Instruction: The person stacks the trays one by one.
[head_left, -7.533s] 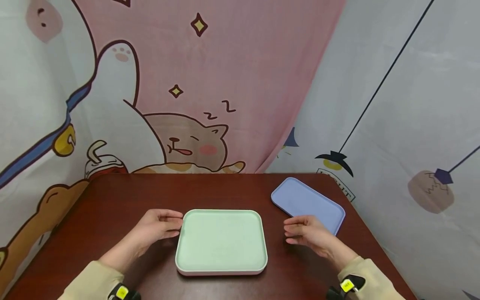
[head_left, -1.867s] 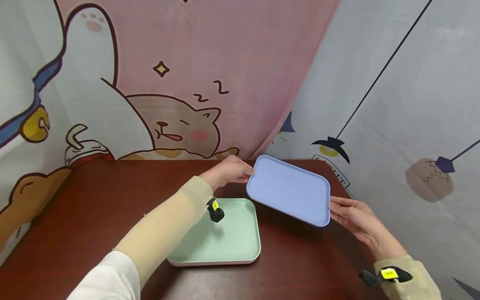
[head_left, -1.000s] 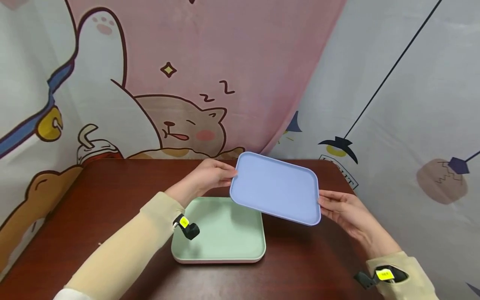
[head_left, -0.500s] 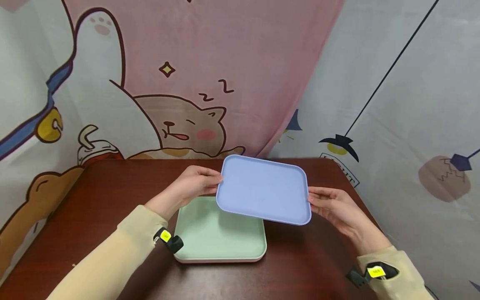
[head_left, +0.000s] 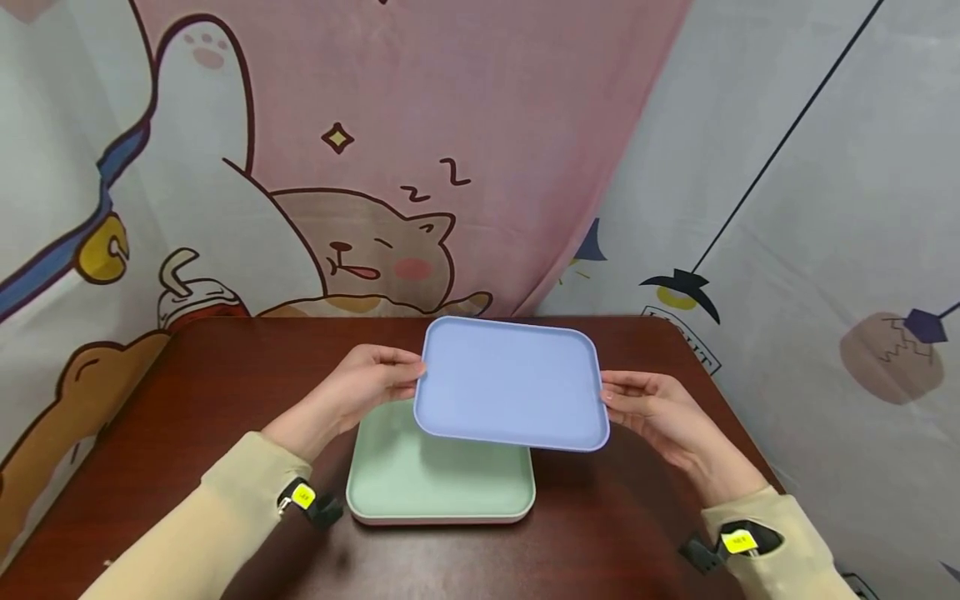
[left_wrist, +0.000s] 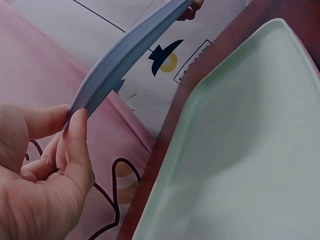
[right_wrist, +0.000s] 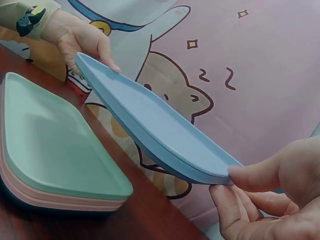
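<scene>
A blue rectangular tray [head_left: 513, 383] is held in the air, its lower edge overlapping the back part of a green tray [head_left: 442, 483] in the head view. My left hand [head_left: 367, 383] pinches the blue tray's left rim between thumb and fingers. At the opposite end, my right hand [head_left: 660, 412] pinches the right rim the same way. The right wrist view shows the blue tray tilted and apart from the green tray, which tops a stack with pink trays [right_wrist: 65, 202] beneath. What lies lowest in that stack is dark and hard to tell.
The dark red-brown wooden table [head_left: 247, 367] carries the stack near its middle. A curtain [head_left: 487, 125] printed with cartoon cats hangs behind the table's back edge, and a pale printed cloth [head_left: 810, 250] hangs along the right.
Earlier, the blue tray lay on the table at the back right and my hands were beside the green tray. Both hands have since lifted it and carried it left, turning it straighter.
</scene>
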